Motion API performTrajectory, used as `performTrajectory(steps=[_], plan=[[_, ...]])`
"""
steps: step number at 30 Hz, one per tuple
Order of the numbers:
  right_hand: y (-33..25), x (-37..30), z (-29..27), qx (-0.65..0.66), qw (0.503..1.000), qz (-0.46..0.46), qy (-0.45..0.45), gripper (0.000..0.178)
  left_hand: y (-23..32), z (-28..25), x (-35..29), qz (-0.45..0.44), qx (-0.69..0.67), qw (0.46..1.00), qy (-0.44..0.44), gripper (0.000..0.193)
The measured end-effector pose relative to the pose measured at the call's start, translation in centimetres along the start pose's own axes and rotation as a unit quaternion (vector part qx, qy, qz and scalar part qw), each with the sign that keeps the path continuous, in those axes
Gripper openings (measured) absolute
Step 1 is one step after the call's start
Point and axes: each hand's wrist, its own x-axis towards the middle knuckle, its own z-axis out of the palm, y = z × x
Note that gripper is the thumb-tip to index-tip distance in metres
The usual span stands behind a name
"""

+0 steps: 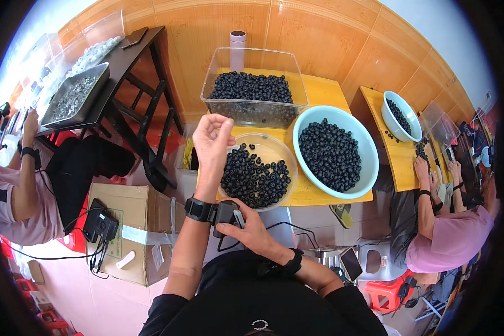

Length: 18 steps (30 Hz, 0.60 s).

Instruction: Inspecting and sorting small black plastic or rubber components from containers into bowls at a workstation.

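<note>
My left hand (211, 137) is raised over the left rim of a shallow clear round tub (288, 154), its fingers curled in and no object visible in them. A black strap circles my left wrist and carries a small black box-shaped device (224, 215). My right hand (253, 231) grips that device from the right, thumb across its near side. Loose black round beads (257, 179), some with visible holes, lie in the tub. Just right of it stands a light blue basin (369, 173) full of similar beads. Behind the tub, a clear rectangular bin (255, 106) holds more.
These containers stand on a yellow table (325, 89), with a pink bottle (237, 50) behind the bin. A cardboard box (129, 224) sits at left, below a dark table (123, 73) with a metal tray. People work on both sides. Cables run beside my right arm.
</note>
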Motion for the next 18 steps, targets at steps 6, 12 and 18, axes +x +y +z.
performTrajectory(steps=[6, 12, 18], plan=[[0.3, -0.2, -0.4, -0.04, 0.998, 0.0, -0.039, 0.049, 0.1, -0.6, -0.8, 0.166, 0.339, 0.924, -0.065, 0.018], [0.6, -0.9, -2.6, -0.196, 0.979, -0.031, -0.045, 0.044, 1.3, -2.6, -2.3, -0.091, 0.082, 0.988, -0.099, 0.012], [0.9, -2.7, -7.6, -0.111, 0.983, 0.036, 0.143, 0.017, -2.5, -4.8, -4.1, -0.054, 0.305, 0.941, -0.133, 0.013]])
